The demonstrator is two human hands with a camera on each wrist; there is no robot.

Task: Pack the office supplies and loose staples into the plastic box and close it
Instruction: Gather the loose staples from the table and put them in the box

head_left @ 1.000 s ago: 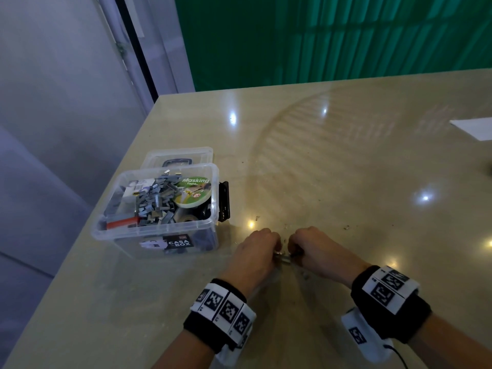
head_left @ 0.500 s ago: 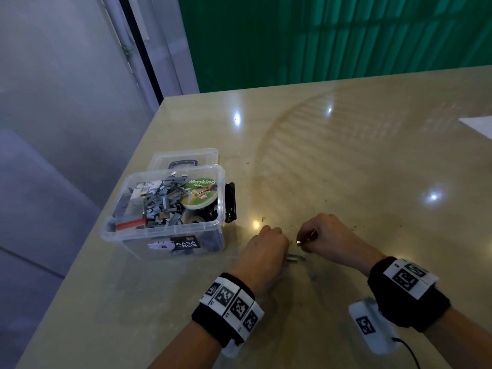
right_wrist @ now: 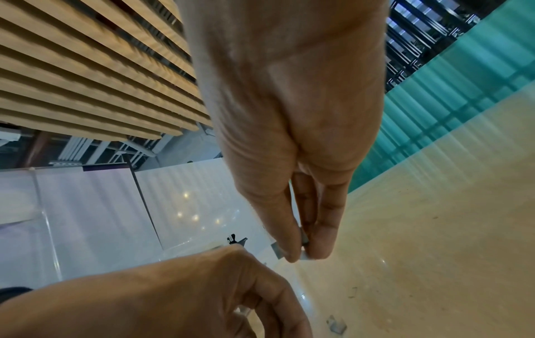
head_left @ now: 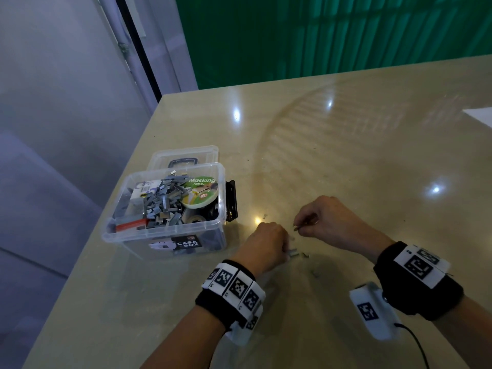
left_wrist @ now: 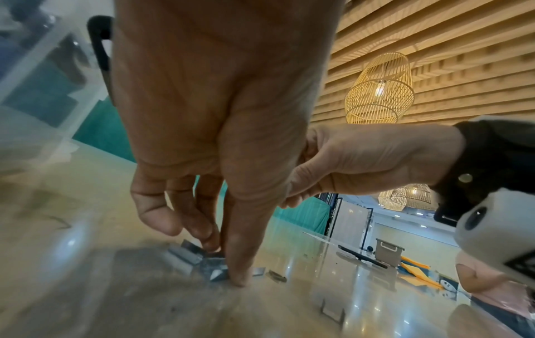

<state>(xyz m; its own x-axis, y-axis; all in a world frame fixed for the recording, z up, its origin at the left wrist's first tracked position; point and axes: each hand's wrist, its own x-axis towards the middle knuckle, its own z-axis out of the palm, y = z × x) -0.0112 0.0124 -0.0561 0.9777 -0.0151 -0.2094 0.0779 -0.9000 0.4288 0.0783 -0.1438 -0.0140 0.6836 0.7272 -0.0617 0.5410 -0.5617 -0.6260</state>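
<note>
A clear plastic box (head_left: pixel 170 235) stands open at the table's left, holding a pile of grey staple strips (head_left: pixel 163 202), a masking tape roll (head_left: pixel 199 191) and a red-edged item. Its lid (head_left: pixel 183 157) lies behind it. To the box's right, my left hand (head_left: pixel 269 243) curls down onto loose staples (left_wrist: pixel 202 260) on the table, thumb and fingers closing around them. My right hand (head_left: pixel 316 222) is raised a little above the table and pinches a small staple strip (right_wrist: pixel 304 242) between thumb and fingers. Stray staples (head_left: pixel 306 254) lie between the hands.
The beige glossy table (head_left: pixel 346 155) ends in an edge just left of the box. A white sheet (head_left: pixel 479 115) lies at the far right. A black latch (head_left: pixel 231 201) sticks out from the box's right side. Single staples (left_wrist: pixel 333 308) are scattered near me.
My right hand has lifted away to the right with a staple strip pinched in it. The left hand stays on the staples on the table.
</note>
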